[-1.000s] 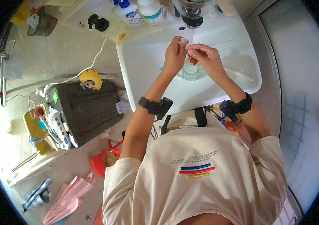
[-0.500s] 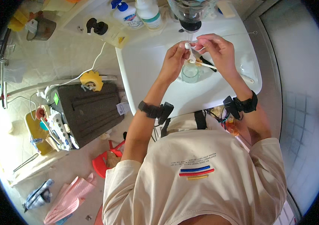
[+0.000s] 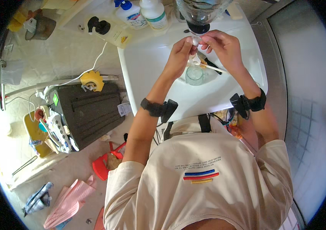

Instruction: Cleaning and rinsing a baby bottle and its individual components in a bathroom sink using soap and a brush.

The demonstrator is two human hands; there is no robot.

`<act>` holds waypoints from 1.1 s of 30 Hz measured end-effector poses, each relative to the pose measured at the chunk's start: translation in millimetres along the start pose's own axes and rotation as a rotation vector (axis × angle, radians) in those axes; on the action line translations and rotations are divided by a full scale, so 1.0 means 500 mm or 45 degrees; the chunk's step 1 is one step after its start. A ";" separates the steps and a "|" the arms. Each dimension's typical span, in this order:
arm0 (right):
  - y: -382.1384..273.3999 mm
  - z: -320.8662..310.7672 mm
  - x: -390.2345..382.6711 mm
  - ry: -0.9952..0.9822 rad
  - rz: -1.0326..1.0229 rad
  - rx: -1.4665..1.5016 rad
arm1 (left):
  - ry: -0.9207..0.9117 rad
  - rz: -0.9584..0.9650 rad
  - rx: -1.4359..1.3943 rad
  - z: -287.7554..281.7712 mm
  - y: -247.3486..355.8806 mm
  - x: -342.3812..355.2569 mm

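Over the white sink, my left hand [image 3: 178, 53] is closed, thumb and fingers pinching a small white piece with a rounded end [image 3: 195, 40]. A pale looped part [image 3: 196, 59] hangs below the fingers; whether it belongs to the same piece is unclear. My right hand [image 3: 224, 46] meets it from the other side, thumb and fingertips closed on the rounded end. Just under both hands stands a clear glass cup [image 3: 194, 76] in the basin. Beside the cup lie a thin white stick [image 3: 215, 68] and a black-handled tool [image 3: 211, 65], partly hidden by my hands.
A clear, rounded fixture with a dark round end [image 3: 198, 28] hangs directly above my fingers. Pump and white bottles [image 3: 132, 16] line the back of the sink [image 3: 140, 80]. Left are a dark ribbed box [image 3: 94, 111] and a yellow bin [image 3: 32, 128]; a frosted panel [image 3: 312, 96] stands right.
My right fingertips have come down and in onto the rounded end of the white piece, which has risen slightly. The cup stays in place.
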State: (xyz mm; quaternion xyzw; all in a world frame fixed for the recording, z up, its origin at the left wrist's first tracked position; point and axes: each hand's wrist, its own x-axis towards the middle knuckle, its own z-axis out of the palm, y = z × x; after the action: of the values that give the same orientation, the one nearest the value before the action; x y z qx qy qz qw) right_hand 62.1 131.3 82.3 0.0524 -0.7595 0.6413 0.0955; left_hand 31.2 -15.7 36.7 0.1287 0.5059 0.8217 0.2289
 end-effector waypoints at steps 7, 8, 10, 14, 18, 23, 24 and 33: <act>0.008 0.001 0.014 0.075 0.200 -0.087 | 0.159 0.302 0.503 0.016 0.015 0.006; 0.002 0.009 0.011 0.097 0.006 -0.194 | 0.190 0.323 0.595 0.019 0.018 0.002; -0.005 0.019 0.002 0.154 -0.372 -0.412 | 0.208 0.319 0.659 0.029 0.013 0.001; 0.024 0.009 0.026 0.111 -0.083 -0.114 | 0.159 0.394 0.724 0.020 0.004 0.001; 0.037 0.025 0.002 0.156 -0.187 -0.185 | 0.264 0.380 0.666 0.032 0.006 -0.001; 0.033 0.012 0.013 0.059 -0.513 -0.331 | 0.179 0.206 0.634 0.021 0.020 -0.007; 0.035 0.005 0.015 0.006 -0.224 -0.044 | 0.134 0.164 0.562 0.015 0.025 -0.007; 0.048 -0.004 0.023 0.070 0.125 0.377 | -0.093 -0.153 0.099 -0.016 0.042 -0.004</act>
State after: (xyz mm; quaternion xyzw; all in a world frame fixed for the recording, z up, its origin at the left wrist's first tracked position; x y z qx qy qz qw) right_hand 46.2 137.8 62.2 0.0112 -0.6553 0.7514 0.0762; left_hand 24.2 -30.9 51.9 0.1366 0.5356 0.7809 0.2910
